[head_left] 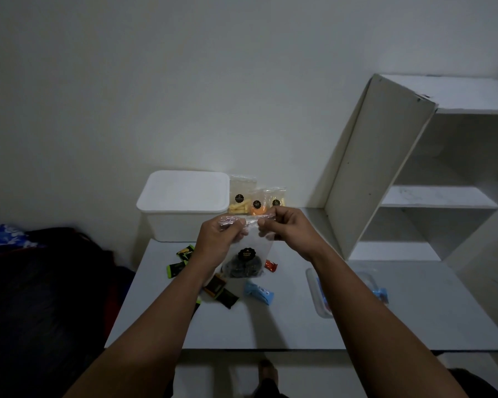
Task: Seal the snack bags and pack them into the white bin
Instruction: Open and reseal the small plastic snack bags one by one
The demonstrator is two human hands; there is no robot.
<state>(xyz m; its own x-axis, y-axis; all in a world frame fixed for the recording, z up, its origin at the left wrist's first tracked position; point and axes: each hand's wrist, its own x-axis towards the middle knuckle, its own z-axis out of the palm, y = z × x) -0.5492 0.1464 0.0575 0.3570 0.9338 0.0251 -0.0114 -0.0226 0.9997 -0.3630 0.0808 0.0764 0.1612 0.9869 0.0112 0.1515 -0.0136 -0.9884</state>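
At the far left, a blue-and-white patterned item (3, 238) lies on a dark heap (46, 282) beside the white table (270, 326). At the table's back left stands the white bin (181, 208); from this angle its top looks flat and white, and I cannot tell whether a lid covers it or what is inside.

In front of the bin, small green-and-black sachets (181, 259) lie scattered on the tabletop, and nearer the front edge sits a dark packet with an orange border (214, 287).

The left hand (219, 235) pinches the top left edge of a clear zip bag (246, 254) holding dark snacks, with a black round label on its front. The bag hangs upright above the table, between both hands. The right hand (282, 225) pinches the top edge just beside the left, fingers curled onto the seal strip.

Behind the hands, just right of the bin, three clear snack bags (256, 199) stand against the wall: the left one holds pale yellow sticks, the middle one something orange, the right one pale pieces, each with a black label.

Below the held bag lie a light blue wrapper (258, 293) and a small red wrapper (270, 266). Further right, a clear plastic tray (321, 294) holds something blue and red, and another blue wrapper (381, 294) lies near it. A white shelf unit (414, 173) stands at the right.
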